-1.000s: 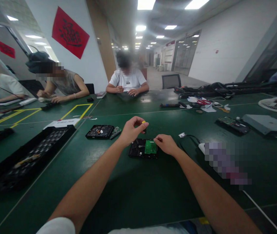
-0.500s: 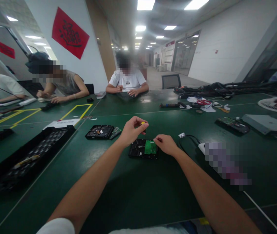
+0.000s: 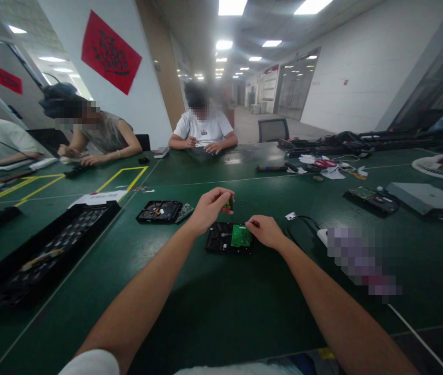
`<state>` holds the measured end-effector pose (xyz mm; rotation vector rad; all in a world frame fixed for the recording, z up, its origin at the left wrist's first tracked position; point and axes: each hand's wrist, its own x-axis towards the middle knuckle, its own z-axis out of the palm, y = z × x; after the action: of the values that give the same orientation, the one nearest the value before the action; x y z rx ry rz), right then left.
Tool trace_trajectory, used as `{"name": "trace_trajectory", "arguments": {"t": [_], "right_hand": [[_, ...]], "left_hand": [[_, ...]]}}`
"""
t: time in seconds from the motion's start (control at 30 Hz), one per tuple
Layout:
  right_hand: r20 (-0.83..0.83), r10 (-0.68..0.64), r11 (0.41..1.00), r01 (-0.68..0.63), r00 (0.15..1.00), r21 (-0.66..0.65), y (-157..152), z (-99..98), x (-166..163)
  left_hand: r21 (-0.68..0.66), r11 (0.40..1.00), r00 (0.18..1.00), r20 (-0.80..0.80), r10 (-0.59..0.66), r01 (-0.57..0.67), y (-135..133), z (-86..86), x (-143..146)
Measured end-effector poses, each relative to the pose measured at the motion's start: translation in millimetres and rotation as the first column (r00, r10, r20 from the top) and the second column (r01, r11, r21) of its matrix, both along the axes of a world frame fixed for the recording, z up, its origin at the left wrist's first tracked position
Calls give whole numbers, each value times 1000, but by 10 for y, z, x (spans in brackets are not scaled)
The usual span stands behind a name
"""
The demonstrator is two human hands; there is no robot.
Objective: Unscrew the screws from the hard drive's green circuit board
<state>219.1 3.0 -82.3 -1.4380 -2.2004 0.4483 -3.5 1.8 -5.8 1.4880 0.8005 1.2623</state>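
A black hard drive [image 3: 218,240] with a green circuit board [image 3: 241,236] on its right part lies on the table in front of me. Above its far edge, my left hand [image 3: 211,208] is closed around a small yellow-and-dark screwdriver [image 3: 229,203], mostly covered by the fingers. My right hand [image 3: 265,230] is at the drive's right edge, thumb and fingers pinched together by the board's corner. Whatever lies between those fingertips is hidden. To the left rests another opened drive [image 3: 159,211], with a loose circuit board [image 3: 184,212] beside it.
A long black tray [image 3: 49,255] with parts in it stands at left. On the right are a white device with a cable [image 3: 323,237], another drive [image 3: 371,200] and a grey metal box [image 3: 428,199]. Several people sit across the green table [image 3: 221,312].
My left hand has tilted and turned a little, and the yellow piece in its fingers now shows lower and at another angle. My right hand and the hard drive stay where they were.
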Motion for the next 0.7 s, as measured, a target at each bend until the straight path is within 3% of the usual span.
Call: {"name": "trace_trajectory", "arguments": {"t": [0.13, 0.3, 0.53, 0.7], "right_hand": [[6, -3, 1000, 3, 1000, 7, 9, -5, 3], [20, -2, 1000, 1, 1000, 11, 12, -7, 3], [16, 13, 999, -13, 1000, 33, 27, -43, 14], [23, 0, 1000, -1, 1000, 30, 26, -44, 3]], "left_hand": [[25, 995, 994, -48, 100, -99, 0, -7, 15], [49, 998, 999, -42, 30, -28, -7, 11, 26], [-81, 994, 993, 90, -73, 80, -10, 39, 0], [-59, 998, 999, 38, -7, 9, -9, 20, 4]]}}
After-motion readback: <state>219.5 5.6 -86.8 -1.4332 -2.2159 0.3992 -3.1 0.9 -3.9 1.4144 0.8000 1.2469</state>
